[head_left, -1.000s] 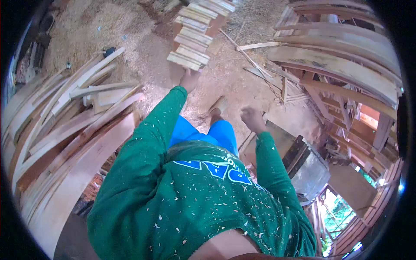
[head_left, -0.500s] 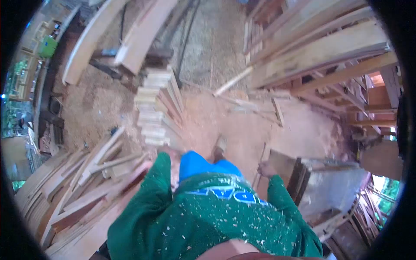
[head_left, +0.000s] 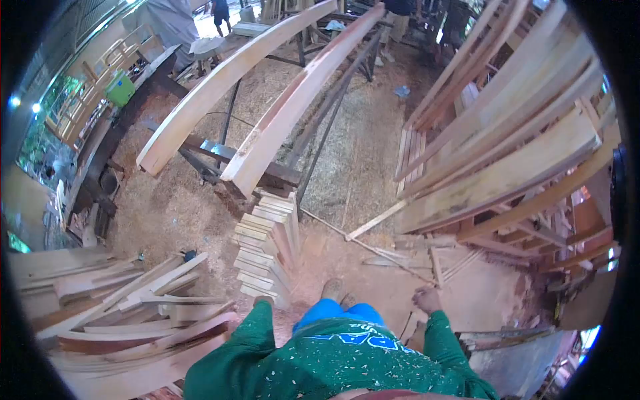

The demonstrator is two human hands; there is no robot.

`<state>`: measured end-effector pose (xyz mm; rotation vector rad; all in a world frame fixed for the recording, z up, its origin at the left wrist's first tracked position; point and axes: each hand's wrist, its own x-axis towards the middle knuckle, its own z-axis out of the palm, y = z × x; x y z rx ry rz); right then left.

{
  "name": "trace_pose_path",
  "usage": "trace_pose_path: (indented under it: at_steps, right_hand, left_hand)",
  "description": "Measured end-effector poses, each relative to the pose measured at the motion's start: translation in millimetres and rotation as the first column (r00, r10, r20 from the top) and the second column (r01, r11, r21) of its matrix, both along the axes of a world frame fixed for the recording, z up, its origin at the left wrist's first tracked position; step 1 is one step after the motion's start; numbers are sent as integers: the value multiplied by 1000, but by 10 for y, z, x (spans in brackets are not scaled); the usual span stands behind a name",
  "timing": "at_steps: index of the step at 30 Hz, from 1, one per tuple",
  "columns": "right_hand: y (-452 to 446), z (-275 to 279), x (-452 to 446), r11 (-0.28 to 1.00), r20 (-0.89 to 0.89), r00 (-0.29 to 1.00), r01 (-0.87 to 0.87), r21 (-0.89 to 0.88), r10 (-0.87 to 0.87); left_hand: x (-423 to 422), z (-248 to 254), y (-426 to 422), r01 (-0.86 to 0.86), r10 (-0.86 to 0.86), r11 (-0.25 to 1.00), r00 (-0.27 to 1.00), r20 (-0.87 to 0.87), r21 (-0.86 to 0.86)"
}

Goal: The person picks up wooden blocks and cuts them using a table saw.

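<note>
My left hand [head_left: 264, 301] is at the near end of a row of stacked short wooden boards [head_left: 257, 263]; its fingers are mostly hidden by the green sleeve and the boards, so its grip does not show. To the right of my blue shorts, my right hand [head_left: 427, 301] hangs above the floor with its fingers curled. Thin wood strips [head_left: 437, 267] lie on the ground just beyond it. Wood shavings dot the green sweater.
Two long curved planks [head_left: 283, 127] rest on a metal-and-wood stand ahead. Long boards [head_left: 500, 167] lean on the right. Curved offcuts [head_left: 147, 300] are piled at left. A green container [head_left: 120, 88] stands far left. People's legs [head_left: 398, 27] show at the top.
The view has tilted up and forward, bringing the long planks and people into sight. My left hand stays by the board stack's near end, while my right hand remains at my side.
</note>
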<state>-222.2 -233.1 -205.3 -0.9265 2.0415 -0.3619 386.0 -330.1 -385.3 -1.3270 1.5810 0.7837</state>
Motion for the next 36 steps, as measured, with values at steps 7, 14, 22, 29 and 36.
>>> trace_pose_path:
  at_steps: [7,14,22,29,36]
  right_hand:
    - [-18,-198,456,913,254,962,-191,361,101]
    - [-789,-300,229,943,311,940,-220,251,137]
    - [-1340,142,346,977,127,974,-198,78,187]
    - [-1154,-568,-317,900,524,849,-179,397,-63]
    - [-1365,-92,-104,957,216,949,-263,127,232]
  left_hand:
    - [-26,94,85,-50,49,999,999,-15,-19]
    - [-126,155,176,-870,870,462,482,-101,-171]
    - [-316,498,155,-959,971,63,123,-204,-278]
    - [-382,350,253,-952,973,-50,22,-231,-301]
    - [-350,120,236,-957,955,-102,-19,-294,-271]
